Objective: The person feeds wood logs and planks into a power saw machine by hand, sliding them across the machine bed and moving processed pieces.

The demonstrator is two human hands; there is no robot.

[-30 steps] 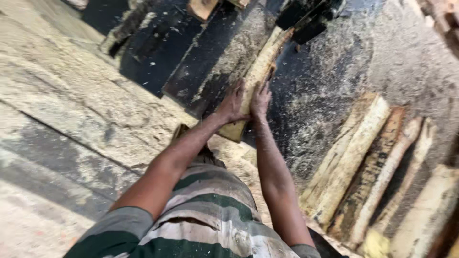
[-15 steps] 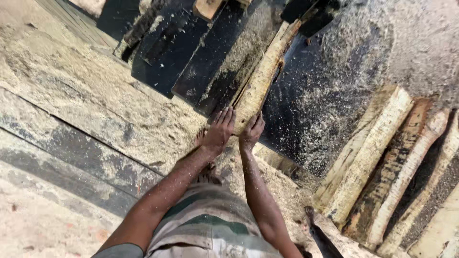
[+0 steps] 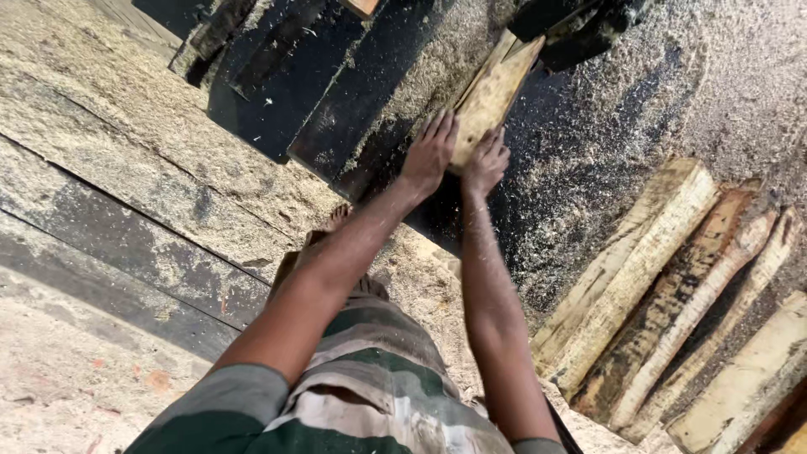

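Observation:
Both arms reach forward over a dark, sawdust-covered saw table point(image 3: 588, 143). A pale wooden plank point(image 3: 496, 88) lies lengthwise on it, pointing away from me. My left hand point(image 3: 429, 154) rests flat against the plank's near end on its left side, fingers spread. My right hand point(image 3: 485, 161) presses on the near end from the right, fingers curled on the wood. The plank's far end passes under a dark machine part point(image 3: 580, 29) at the top.
Several rough-cut timber pieces point(image 3: 672, 286) lie side by side at the right. Sawdust covers the floor and boards at left point(image 3: 126, 168). Dark planks point(image 3: 277, 76) lie at upper left. My bare foot point(image 3: 336, 217) shows below the arms.
The plank has slid away from me toward the machine part, and both hands have followed it forward, pressing on its near end.

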